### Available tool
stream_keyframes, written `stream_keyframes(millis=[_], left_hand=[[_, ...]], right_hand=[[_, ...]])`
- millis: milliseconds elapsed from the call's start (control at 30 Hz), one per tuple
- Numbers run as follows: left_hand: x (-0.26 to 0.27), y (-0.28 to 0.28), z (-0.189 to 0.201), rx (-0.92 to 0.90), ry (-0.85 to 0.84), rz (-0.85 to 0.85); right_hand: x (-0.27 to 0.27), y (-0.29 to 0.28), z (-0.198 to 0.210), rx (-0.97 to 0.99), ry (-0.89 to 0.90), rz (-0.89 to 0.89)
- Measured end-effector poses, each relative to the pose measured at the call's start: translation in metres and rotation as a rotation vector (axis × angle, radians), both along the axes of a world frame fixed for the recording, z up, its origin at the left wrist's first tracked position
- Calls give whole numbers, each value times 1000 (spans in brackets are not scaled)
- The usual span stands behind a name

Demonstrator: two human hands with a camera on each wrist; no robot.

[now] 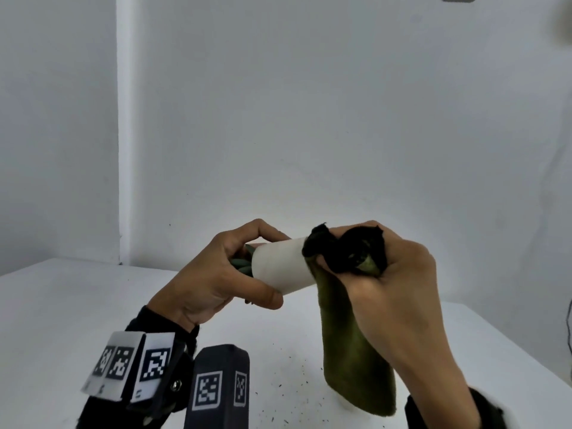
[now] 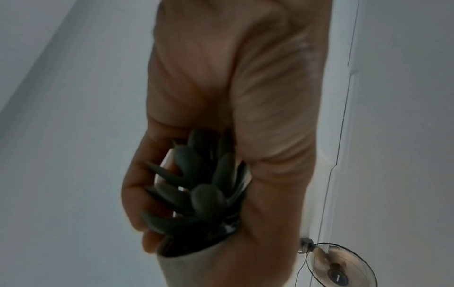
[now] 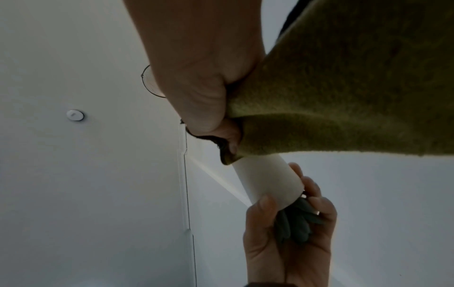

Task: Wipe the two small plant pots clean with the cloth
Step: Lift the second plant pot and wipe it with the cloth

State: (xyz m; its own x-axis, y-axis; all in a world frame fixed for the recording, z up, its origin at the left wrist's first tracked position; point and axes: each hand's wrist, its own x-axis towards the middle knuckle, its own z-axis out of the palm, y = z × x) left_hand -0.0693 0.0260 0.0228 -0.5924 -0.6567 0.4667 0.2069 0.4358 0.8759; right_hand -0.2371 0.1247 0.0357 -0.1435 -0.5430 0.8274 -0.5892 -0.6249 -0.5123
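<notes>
The left hand [image 1: 216, 267] grips the rim end of a small white plant pot [image 1: 280, 266], thumb below and fingers curled over the top, the succulent leaves [image 2: 196, 186] tucked against its palm. The pot lies tipped sideways in the air above the table [image 1: 62, 305]. The right hand [image 1: 393, 289] clutches a green cloth [image 1: 356, 360] bunched round the pot's base, its loose end hanging toward the tabletop. Dark specks [image 1: 288, 382] are scattered on the white surface below. Plain white walls [image 1: 309, 119] meet behind; a fan [image 2: 336, 268] hangs on one wall.
</notes>
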Motion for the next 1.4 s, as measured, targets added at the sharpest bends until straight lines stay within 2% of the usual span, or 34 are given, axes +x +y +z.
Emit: stream_keyframes(millis=[367,467,567,667,833,967,1267,1400], left_hand=[[1,13,8,-109,-140,181],[-1,15,10,-88,-134,168],[-4,15,10,-69,-146,175],[-6,16,10,-67,-145,184],[-4,15,12,-43,-71,189],[-5,13,13,-30,-31,196],[-22,12,10,86,75,163],[-33,8,6,283,227,121]], right_hand=[[-14,-16,-1,415,-278,-122],[-20,-14,2,391,-371,-105],[-19,-8,6,228,-408,-38],[-12,-8,3,102,-275,61],[-16,-8,0,-52,101,136],[-20,-4,5,-55,314,148],[-33,2,9,34,300,140],[-35,-2,7,175,289,92]])
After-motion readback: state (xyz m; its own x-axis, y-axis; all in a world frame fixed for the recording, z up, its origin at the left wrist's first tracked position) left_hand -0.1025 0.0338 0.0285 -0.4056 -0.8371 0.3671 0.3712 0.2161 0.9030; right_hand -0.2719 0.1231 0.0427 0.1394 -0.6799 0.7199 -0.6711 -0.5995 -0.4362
